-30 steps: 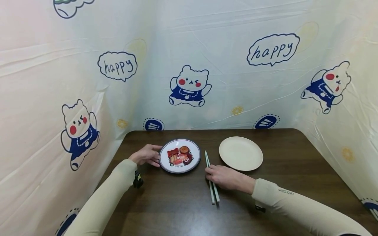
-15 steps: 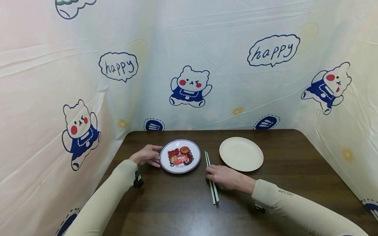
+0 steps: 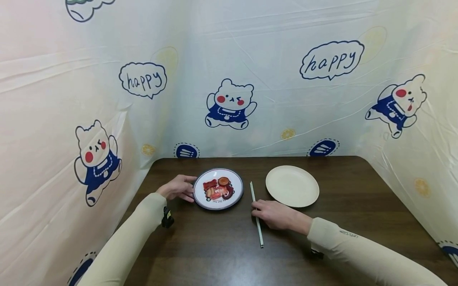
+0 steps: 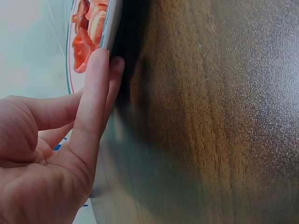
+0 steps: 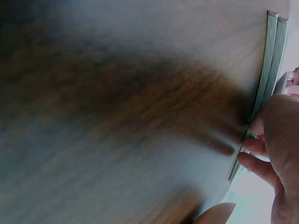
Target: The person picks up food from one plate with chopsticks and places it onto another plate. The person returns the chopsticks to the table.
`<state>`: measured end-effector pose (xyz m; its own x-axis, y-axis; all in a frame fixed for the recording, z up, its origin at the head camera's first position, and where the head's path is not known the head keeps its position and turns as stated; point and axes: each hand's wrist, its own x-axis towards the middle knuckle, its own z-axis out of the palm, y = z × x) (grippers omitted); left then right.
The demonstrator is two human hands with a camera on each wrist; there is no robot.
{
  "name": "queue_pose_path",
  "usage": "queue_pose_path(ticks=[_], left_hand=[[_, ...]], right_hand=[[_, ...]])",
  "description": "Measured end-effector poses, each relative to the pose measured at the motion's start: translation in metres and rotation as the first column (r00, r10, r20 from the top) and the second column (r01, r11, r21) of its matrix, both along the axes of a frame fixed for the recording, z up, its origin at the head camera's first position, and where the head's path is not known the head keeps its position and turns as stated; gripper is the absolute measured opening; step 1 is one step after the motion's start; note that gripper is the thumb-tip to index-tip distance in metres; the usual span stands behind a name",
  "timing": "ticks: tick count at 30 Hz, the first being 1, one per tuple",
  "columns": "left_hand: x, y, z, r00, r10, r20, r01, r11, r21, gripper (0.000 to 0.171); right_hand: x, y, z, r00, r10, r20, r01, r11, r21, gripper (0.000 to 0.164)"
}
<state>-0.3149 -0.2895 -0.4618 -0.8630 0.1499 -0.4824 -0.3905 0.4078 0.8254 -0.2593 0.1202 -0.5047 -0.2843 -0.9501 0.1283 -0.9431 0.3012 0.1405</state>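
In the head view, a round white plate [image 3: 199,194] with a dark rim lies on the table, bearing toy-like food pieces [image 3: 218,188]. My left hand [image 3: 177,186] rests at its left edge; in the left wrist view, straight fingers [image 4: 96,79] touch the rim [image 4: 112,32]. Right of that plate, my right hand [image 3: 273,214] pinches a pair of pale green chopsticks [image 3: 259,234] near their middle. The right wrist view shows the two chopsticks [image 5: 271,51] lying side by side, with fingertips [image 5: 254,147] against them. My right hand partly hides their middle.
An undecorated cream plate [image 3: 291,186] lies to the right of the chopsticks, just beyond my right hand. Both plates are on a dark wooden table [image 3: 207,254]. A printed cloth [image 3: 272,99] encloses the back and sides.
The chopsticks, slightly splayed before, now lie together and look like one stick from above. My right hand has shifted slightly right. My left hand and both plates stay put.
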Motion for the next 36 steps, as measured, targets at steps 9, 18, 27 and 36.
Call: queue_pose_path(ticks=[9,18,27,36], left_hand=[[0.001,0.001,0.001,1.000,0.002,0.002,-0.002,1.000,-0.005,0.066],[0.000,0.002,0.003,1.000,0.004,0.001,-0.004,1.000,-0.009,0.067],[0.000,0.000,0.001,1.000,0.001,-0.005,-0.001,1.000,-0.009,0.066],[0.001,0.001,0.002,1.000,-0.001,-0.006,0.001,1.000,-0.011,0.065]], right_hand=[[0.002,0.007,-0.001,1.000,0.014,0.006,-0.013,0.999,-0.041,0.028],[0.011,0.004,0.005,0.999,-0.010,-0.040,0.009,1.000,-0.016,0.035],[0.029,-0.009,0.013,0.992,-0.125,0.002,0.124,0.988,0.096,0.047],[0.036,-0.014,0.010,0.983,-0.177,0.052,0.170,0.979,0.110,0.056]])
